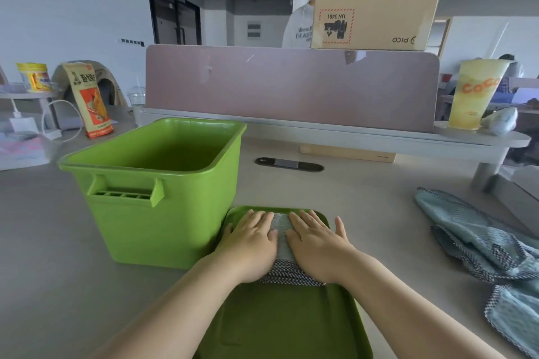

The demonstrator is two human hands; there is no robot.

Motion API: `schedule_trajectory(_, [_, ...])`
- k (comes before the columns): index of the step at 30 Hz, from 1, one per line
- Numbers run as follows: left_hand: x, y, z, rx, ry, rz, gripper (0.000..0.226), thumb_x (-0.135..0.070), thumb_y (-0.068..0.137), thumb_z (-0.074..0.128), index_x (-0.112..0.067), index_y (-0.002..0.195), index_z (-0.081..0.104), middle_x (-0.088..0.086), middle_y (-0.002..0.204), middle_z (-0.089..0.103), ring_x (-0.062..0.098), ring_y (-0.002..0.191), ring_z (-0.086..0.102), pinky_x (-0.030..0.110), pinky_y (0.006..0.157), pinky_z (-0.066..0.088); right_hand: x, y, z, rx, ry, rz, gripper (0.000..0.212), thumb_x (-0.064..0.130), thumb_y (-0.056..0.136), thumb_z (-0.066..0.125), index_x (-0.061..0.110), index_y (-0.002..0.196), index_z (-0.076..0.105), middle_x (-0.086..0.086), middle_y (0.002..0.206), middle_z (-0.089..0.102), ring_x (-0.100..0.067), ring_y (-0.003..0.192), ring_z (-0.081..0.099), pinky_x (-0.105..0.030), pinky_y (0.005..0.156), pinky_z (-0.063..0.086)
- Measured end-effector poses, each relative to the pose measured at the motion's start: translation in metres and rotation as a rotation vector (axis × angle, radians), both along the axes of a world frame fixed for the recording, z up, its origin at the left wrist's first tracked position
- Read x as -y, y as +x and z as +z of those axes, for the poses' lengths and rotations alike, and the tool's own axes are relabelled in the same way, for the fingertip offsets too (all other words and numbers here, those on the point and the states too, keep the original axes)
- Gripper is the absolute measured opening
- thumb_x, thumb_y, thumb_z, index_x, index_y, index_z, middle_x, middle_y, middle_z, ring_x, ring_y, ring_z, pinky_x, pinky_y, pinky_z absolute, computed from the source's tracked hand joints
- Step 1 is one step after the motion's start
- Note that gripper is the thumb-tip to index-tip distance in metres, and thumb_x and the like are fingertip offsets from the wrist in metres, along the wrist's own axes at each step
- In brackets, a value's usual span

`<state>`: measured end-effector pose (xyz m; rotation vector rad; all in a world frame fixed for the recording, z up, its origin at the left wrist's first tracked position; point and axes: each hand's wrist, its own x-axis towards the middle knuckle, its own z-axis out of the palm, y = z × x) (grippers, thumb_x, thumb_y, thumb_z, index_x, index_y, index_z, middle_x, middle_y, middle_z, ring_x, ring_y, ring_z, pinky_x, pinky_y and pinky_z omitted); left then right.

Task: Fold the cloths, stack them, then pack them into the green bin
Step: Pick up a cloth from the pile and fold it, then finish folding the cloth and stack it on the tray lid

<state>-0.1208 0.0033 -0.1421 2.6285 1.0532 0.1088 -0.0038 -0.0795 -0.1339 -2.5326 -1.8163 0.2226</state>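
Observation:
A small folded grey cloth point(282, 242) with a checked edge lies on the far half of a dark green tray point(280, 323). My left hand point(250, 245) and my right hand point(316, 245) both press flat on it, fingers spread, side by side. The empty green bin point(154, 195) stands upright just left of the tray, touching its corner. Several unfolded blue cloths point(481, 245) with checked borders lie in a loose heap at the right of the table.
A pinkish desk divider point(291, 84) runs behind the bin. A drink cup point(474, 93) stands on the shelf at the right, a snack bag point(92, 99) at the left. A cardboard box point(376, 11) sits on the divider, with a person behind it.

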Motion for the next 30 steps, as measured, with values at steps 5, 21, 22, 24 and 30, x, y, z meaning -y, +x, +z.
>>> schedule_trajectory(5, [0.003, -0.001, 0.007, -0.063, 0.042, -0.032, 0.054, -0.035, 0.102, 0.011, -0.015, 0.152, 0.005, -0.001, 0.161, 0.0, 0.019, 0.147, -0.004, 0.045, 0.119, 0.007, 0.024, 0.007, 0.003, -0.241, 0.421, -0.139, 0.049, 0.036, 0.102, 0.025, 0.025, 0.149, 0.026, 0.005, 0.158, 0.027, -0.012, 0.148, 0.013, -0.044, 0.117, -0.017])
schedule_trajectory(21, [0.158, 0.118, 0.03, 0.051, 0.083, -0.338, 0.052, -0.014, 0.092, 0.042, -0.019, 0.143, 0.034, 0.006, 0.151, 0.03, 0.03, 0.133, 0.038, 0.043, 0.105, 0.037, 0.167, 0.105, -0.009, -0.041, 0.502, -0.712, 0.046, 0.014, 0.085, 0.049, 0.015, 0.131, 0.048, -0.01, 0.138, 0.044, -0.031, 0.125, 0.046, -0.037, 0.101, 0.038])
schedule_trajectory(22, [0.167, 0.134, 0.023, 0.026, 0.038, -0.313, 0.057, -0.012, 0.09, 0.044, -0.018, 0.144, 0.03, 0.008, 0.151, 0.03, 0.031, 0.133, 0.037, 0.044, 0.106, 0.036, 0.169, 0.109, -0.009, -0.039, 0.532, -0.729, 0.044, 0.013, 0.085, 0.05, 0.015, 0.129, 0.049, -0.01, 0.136, 0.045, -0.031, 0.123, 0.047, -0.036, 0.1, 0.04])
schedule_trajectory(24, [0.18, 0.163, 0.01, -0.017, -0.023, -0.215, 0.067, -0.011, 0.09, 0.046, -0.019, 0.15, 0.016, 0.013, 0.149, 0.032, 0.033, 0.134, 0.036, 0.047, 0.109, 0.031, 0.173, 0.118, -0.01, -0.017, 0.567, -0.761, 0.04, 0.015, 0.086, 0.053, 0.015, 0.126, 0.051, -0.011, 0.132, 0.048, -0.031, 0.122, 0.046, -0.036, 0.099, 0.039])
schedule_trajectory(30, [0.176, 0.22, -0.005, 0.089, 0.085, -0.152, 0.058, -0.034, 0.094, 0.037, -0.035, 0.148, 0.015, 0.012, 0.14, 0.044, 0.032, 0.129, 0.039, 0.048, 0.107, 0.023, 0.185, 0.147, -0.008, -0.029, 0.568, -0.716, 0.035, 0.018, 0.085, 0.05, 0.018, 0.117, 0.065, -0.009, 0.123, 0.056, -0.029, 0.115, 0.053, -0.03, 0.088, 0.043])
